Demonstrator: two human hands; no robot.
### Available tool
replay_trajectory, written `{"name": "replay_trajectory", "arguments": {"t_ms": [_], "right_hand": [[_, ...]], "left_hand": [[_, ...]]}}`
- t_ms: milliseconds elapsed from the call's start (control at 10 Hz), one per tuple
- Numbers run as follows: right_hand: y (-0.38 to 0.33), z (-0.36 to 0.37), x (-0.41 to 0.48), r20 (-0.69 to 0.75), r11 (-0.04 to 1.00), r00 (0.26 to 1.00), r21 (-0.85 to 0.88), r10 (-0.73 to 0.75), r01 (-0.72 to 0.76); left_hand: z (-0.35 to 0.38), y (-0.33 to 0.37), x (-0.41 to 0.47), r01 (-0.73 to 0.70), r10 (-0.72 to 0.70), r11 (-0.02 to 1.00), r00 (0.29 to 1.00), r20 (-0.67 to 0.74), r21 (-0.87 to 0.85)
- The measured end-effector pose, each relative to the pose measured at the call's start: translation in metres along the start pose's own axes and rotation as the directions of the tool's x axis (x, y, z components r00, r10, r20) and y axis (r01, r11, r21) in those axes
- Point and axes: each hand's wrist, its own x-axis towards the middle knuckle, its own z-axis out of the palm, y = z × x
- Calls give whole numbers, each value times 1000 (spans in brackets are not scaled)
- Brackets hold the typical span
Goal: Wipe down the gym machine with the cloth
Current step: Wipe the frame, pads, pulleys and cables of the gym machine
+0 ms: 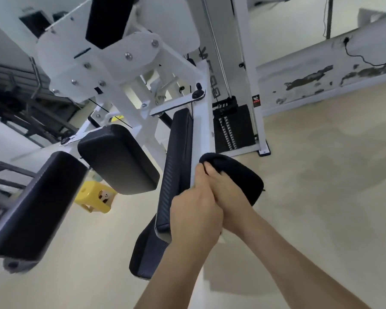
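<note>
Your right hand [230, 195] has the dark cloth [243, 175] bunched in curled fingers, up against the white bar of the gym machine [202, 134], at three o'clock of the long black pad [178, 157]. Your left hand [194, 212] sits tight against the right. Its fingers are tucked out of sight, so I cannot tell its grip. Weight stack [232, 128] at the cloth's twelve o'clock, yellow stool [91, 197] at your hands' nine.

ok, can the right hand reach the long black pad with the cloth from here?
Likely yes: right hand holds the cloth just beside the long pad; only the white frame edge and the left hand sit between.
</note>
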Motion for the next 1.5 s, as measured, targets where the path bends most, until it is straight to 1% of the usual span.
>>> {"name": "replay_trajectory", "arguments": {"t_ms": [100, 200, 300, 400, 500, 600, 700, 800, 900, 1000, 1100, 1200, 1300, 1400, 1500], "right_hand": [[6, -20, 56, 128, 918, 991, -389, -34, 82], [11, -34, 98, 120, 911, 991, -412, 57, -2], [17, -44, 129, 128, 867, 990, -498, 51, 20], [27, -61, 172, 117, 879, 991, -477, 68, -4], [47, -74, 217, 156, 842, 988, -534, 8, 78], [70, -82, 248, 165, 836, 969, -492, -184, 242], [102, -78, 241, 22, 897, 933, -265, -360, 353], [140, -77, 216, -57, 922, 931, 129, -361, 366], [169, -75, 212, -44, 884, 939, 325, -340, 336], [184, -67, 233, -152, 836, 941, 432, -303, 339], [191, -58, 260, -363, 743, 847, 421, -388, 520], [191, -40, 280, -458, 658, 733, 348, -502, 668], [199, -24, 302, -451, 639, 613, 115, -649, 761], [218, -14, 325, -483, 663, 639, 149, -599, 734], [230, -3, 344, -556, 616, 628, 242, -544, 749]], "left_hand": [[3, 8, 14, 77, -76, 997, 997, 34, -20], [9, 17, 22, 93, -96, 995, 991, 92, 44], [20, 26, 38, 91, -116, 977, 986, 124, 193], [34, 35, 68, 113, -182, 930, 968, 174, 349], [52, 47, 113, 207, -269, 910, 954, 133, 360], [66, 54, 158, 302, -326, 892, 945, 16, 337], [81, 61, 186, 368, -379, 857, 924, -44, 361], [94, 77, 208, 444, -416, 827, 896, -157, 345], [108, 79, 219, 445, -392, 806, 895, -211, 391], [122, 66, 218, 435, -315, 779, 894, -318, 451], [141, 53, 221, 445, -185, 680, 873, -451, 583], [147, 47, 224, 476, -93, 592, 842, -531, 651], [152, 43, 225, 501, 4, 525, 807, -590, 688], [156, 41, 228, 566, 110, 451, 732, -672, 690], [164, 40, 233, 605, 176, 398, 687, -705, 689]]}}
